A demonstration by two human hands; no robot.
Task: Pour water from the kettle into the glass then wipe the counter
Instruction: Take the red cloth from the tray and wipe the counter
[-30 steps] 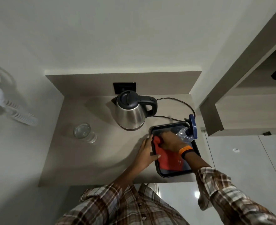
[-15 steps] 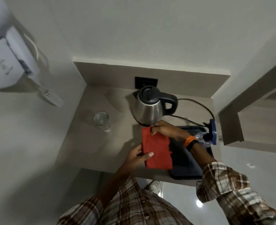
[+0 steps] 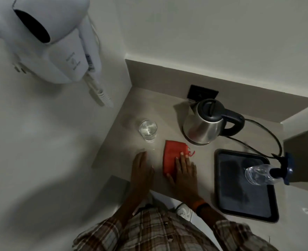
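A folded red cloth (image 3: 172, 154) lies flat on the beige counter (image 3: 146, 105), in front of the steel kettle (image 3: 206, 122). My right hand (image 3: 185, 173) presses flat on the cloth's near right part, fingers spread. My left hand (image 3: 142, 169) rests palm down on the bare counter just left of the cloth, holding nothing. A clear glass (image 3: 148, 130) with water stands upright left of the kettle, beyond my left hand. The kettle sits on its base with its black lid closed and handle to the right.
A black tray (image 3: 243, 205) sits at the counter's right end with a clear plastic bottle (image 3: 260, 173) with a blue cap on it. The kettle's cord (image 3: 269, 131) loops behind the tray. A white wall-mounted hair dryer (image 3: 46, 37) hangs on the left wall. A wall socket (image 3: 202, 92) is behind the kettle.
The red cloth has gone from the tray, was held up by both hands, and now lies on the counter under my right hand. My left hand let go.
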